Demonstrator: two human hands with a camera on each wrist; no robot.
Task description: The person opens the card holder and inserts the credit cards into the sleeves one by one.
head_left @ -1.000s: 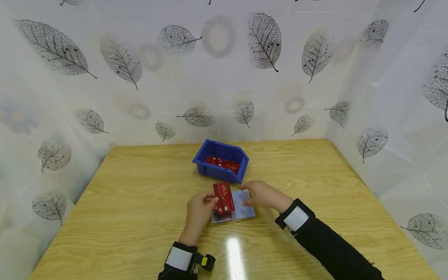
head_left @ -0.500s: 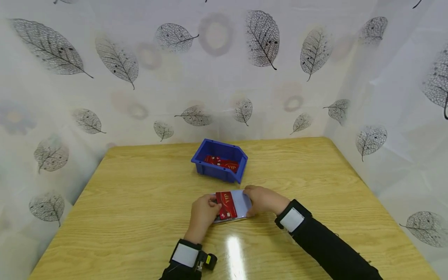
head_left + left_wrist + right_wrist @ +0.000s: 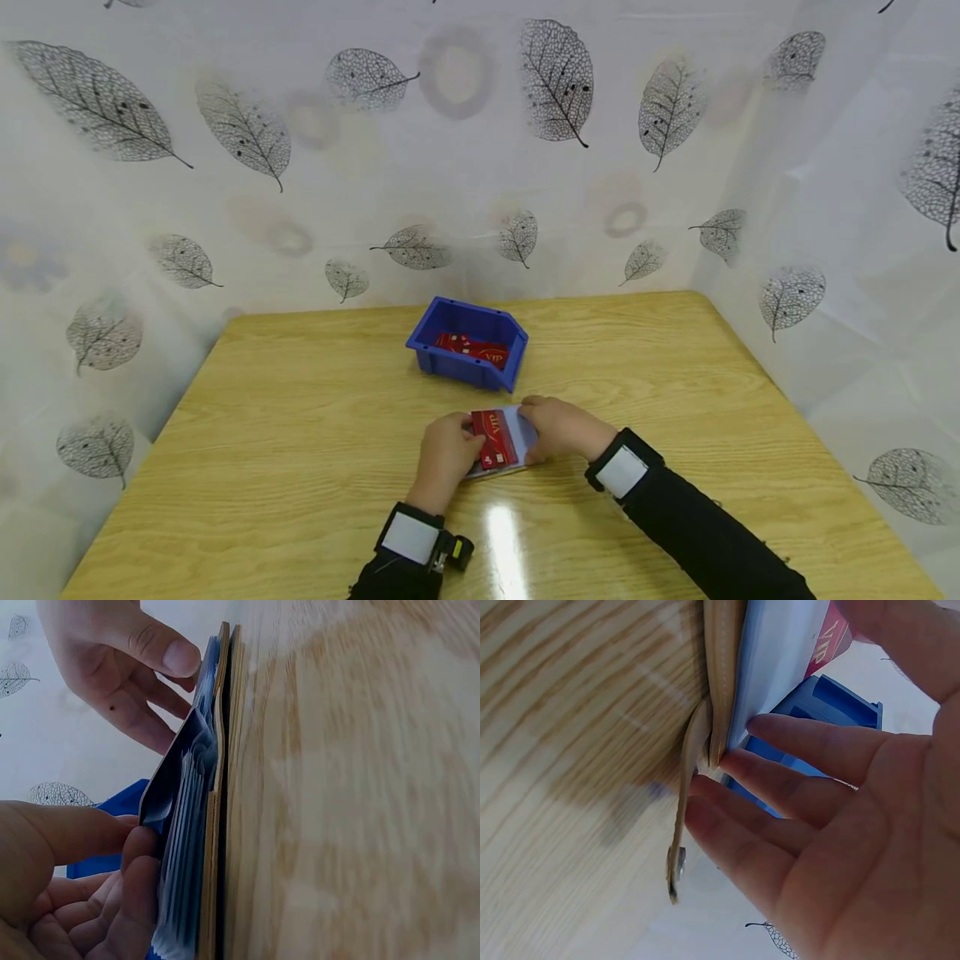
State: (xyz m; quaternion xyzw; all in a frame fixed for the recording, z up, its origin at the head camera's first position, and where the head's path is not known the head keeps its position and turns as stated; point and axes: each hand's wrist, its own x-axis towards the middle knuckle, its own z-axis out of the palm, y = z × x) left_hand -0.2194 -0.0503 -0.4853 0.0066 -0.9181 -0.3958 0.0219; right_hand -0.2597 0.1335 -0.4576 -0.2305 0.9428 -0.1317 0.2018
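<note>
A red VIP card (image 3: 493, 439) is pinched between the thumb and fingers of my left hand (image 3: 447, 450). It lies over the left part of an opened card holder (image 3: 524, 435) with clear plastic sleeves. In the left wrist view the card (image 3: 166, 776) tilts against the stack of sleeves (image 3: 184, 847), one end raised. My right hand (image 3: 566, 427) holds the holder's right end, thumb at the near side and fingers at the far side. The right wrist view shows those fingers touching its tan edge (image 3: 724, 675), beside a strap with a metal snap (image 3: 679, 859).
Behind the holder a blue bin (image 3: 457, 367) stands on the wooden table (image 3: 315, 417), with several red VIP cards (image 3: 472, 348) inside. A pale curtain (image 3: 465, 167) printed with leaves hangs around the table's back and sides.
My left hand has lowered the red card from above the holder onto its sleeves and shifted right. My right hand has closed in on the holder's right end.
</note>
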